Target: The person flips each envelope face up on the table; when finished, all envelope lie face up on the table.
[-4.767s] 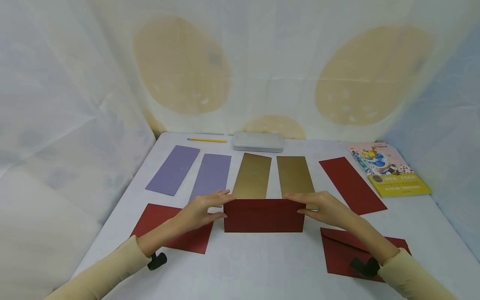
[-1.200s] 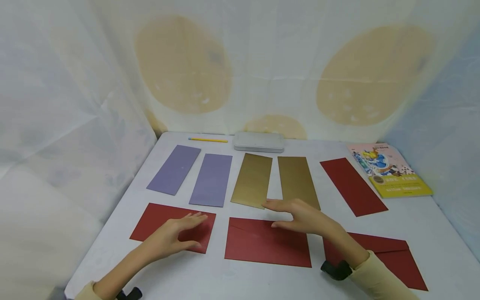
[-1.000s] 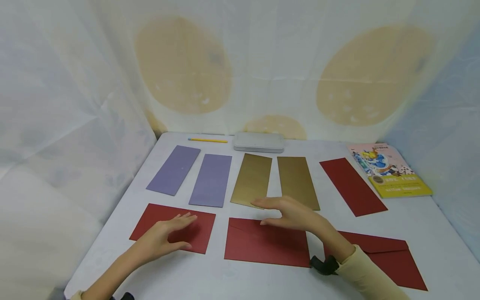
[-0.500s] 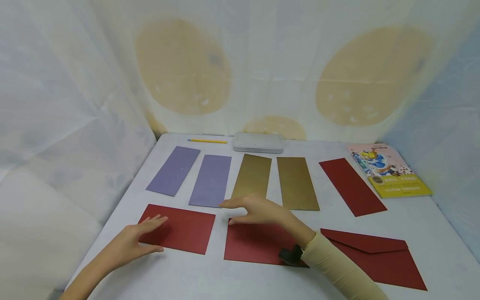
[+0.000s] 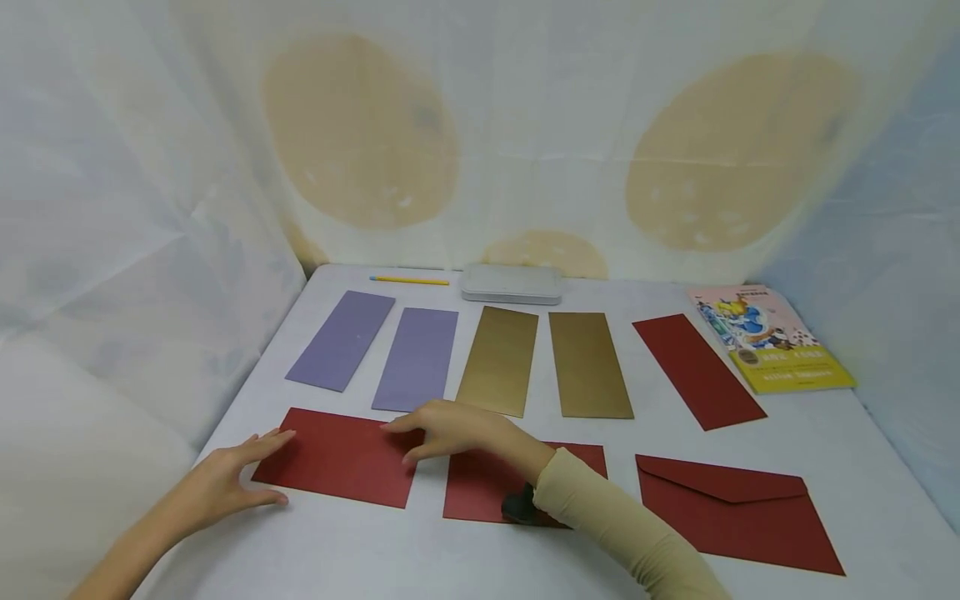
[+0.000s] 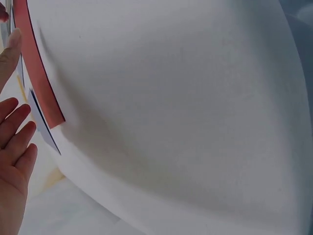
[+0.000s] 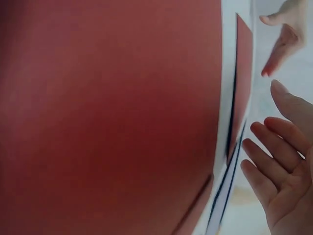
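Observation:
Three dark red envelopes lie in a front row on the white table (image 5: 420,558). My left hand (image 5: 277,465) is open, fingers straight, at the left edge of the left envelope (image 5: 337,457). My right hand (image 5: 397,442) reaches across the middle envelope (image 5: 581,462) with relaxed fingers at the left envelope's right edge. Whether either hand touches the paper is unclear. The right envelope (image 5: 738,512) lies flap-side up. In the left wrist view my left hand (image 6: 13,147) lies beside a red envelope edge (image 6: 39,73). In the right wrist view the middle envelope (image 7: 112,112) fills the frame beside my right fingers (image 7: 279,171).
Behind the envelopes lie two purple strips (image 5: 416,358), two gold strips (image 5: 498,360) and one red strip (image 5: 697,371). A grey tin case (image 5: 512,283) and a yellow pencil (image 5: 408,280) sit at the back. A book (image 5: 772,337) lies back right. Cloth walls enclose the table.
The middle envelope, held at both ends before, now lies flat. My right hand has swept left across it to the left envelope. My left hand has slid left to that envelope's outer edge.

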